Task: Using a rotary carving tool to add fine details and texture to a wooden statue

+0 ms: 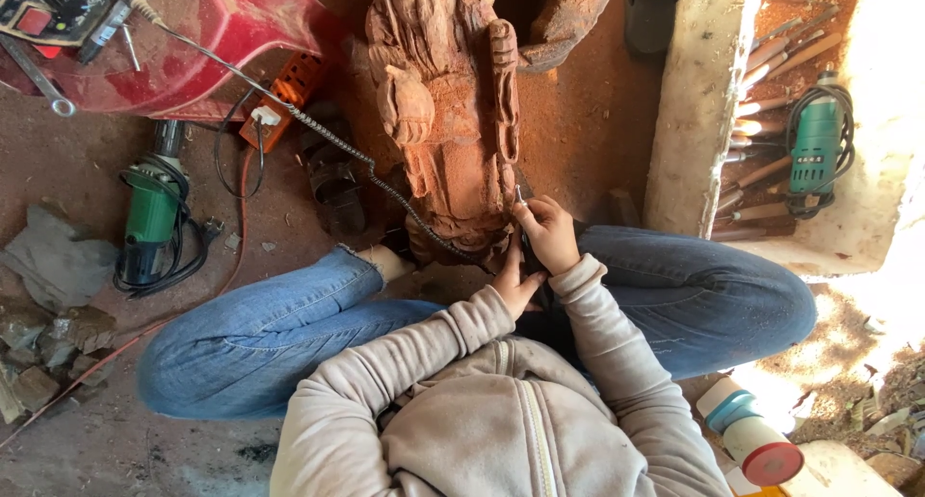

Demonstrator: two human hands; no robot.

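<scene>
right hand [547, 232] is gripping a small tool [521, 200] at the carving's [448, 112] edge; left hand [515, 283] is lying open beneath, cable [385, 184] crossing alongside.

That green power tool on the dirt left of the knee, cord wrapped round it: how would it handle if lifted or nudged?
The green power tool looks rigid and probably dense for its size, given its motor-style body. Its black cord is coiled loosely around it, so loops may sag or snag when lifted. Lying on its side on the dirt floor, its rounded body could roll slightly if pushed, though the cord would likely damp that.
</scene>
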